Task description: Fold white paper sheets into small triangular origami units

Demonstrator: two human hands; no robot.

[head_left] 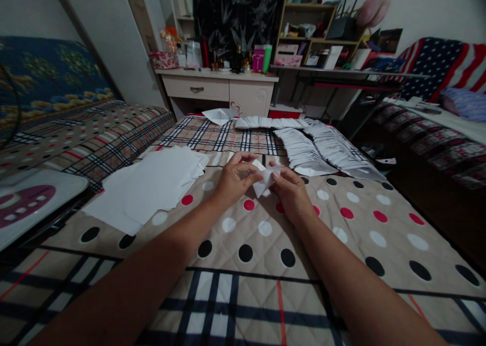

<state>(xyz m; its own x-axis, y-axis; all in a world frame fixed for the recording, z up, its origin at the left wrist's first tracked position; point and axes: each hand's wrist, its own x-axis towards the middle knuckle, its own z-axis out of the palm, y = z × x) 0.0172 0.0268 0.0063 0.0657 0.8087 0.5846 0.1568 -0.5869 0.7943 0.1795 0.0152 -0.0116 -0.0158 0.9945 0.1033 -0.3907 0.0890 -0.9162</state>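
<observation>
A small folded piece of white paper (pixel 265 180) is held between both hands above the dotted quilt (pixel 341 229). My left hand (pixel 236 178) pinches its left side with curled fingers. My right hand (pixel 290 193) grips its right side, fingers closed on it. To the left lies a loose stack of flat white sheets (pixel 152 186). Beyond the hands, long overlapping rows of folded white paper pieces (pixel 317 148) run across the bed.
The bed has a plaid blanket (pixel 224 133) at its far end. A dresser (pixel 218 89) with bottles and a cluttered desk with shelves (pixel 322 47) stand behind. A white stand with a pink pattern (pixel 26 204) is at the left, another bed (pixel 436 128) at the right.
</observation>
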